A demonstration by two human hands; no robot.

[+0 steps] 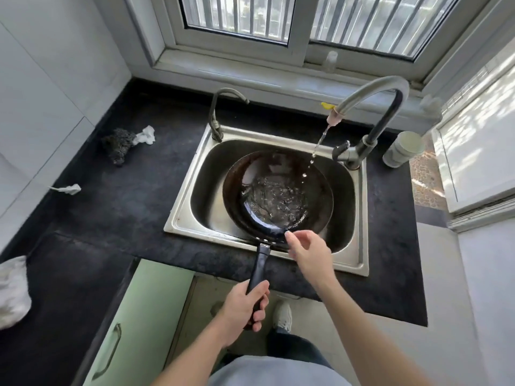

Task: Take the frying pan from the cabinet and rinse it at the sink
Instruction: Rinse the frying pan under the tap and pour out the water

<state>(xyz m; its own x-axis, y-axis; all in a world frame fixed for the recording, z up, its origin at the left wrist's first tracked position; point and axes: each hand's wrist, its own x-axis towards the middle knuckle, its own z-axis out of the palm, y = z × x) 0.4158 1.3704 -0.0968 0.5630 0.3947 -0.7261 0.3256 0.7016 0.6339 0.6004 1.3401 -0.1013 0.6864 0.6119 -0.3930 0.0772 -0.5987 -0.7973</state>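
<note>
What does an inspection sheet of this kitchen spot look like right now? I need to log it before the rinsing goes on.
Surface: dark countertop around a steel sink.
Job's things: frying pan over the basin, water pooled inside; tap trickling.
Clutter: scrubber, crumpled tissue, paper scrap, cloth.
Grippers: left hand closed on the pan handle; right hand open over the near rim.
Cables: nothing seen.
Surroundings: barred window, second small tap, white cup, green cabinet door ajar.
</note>
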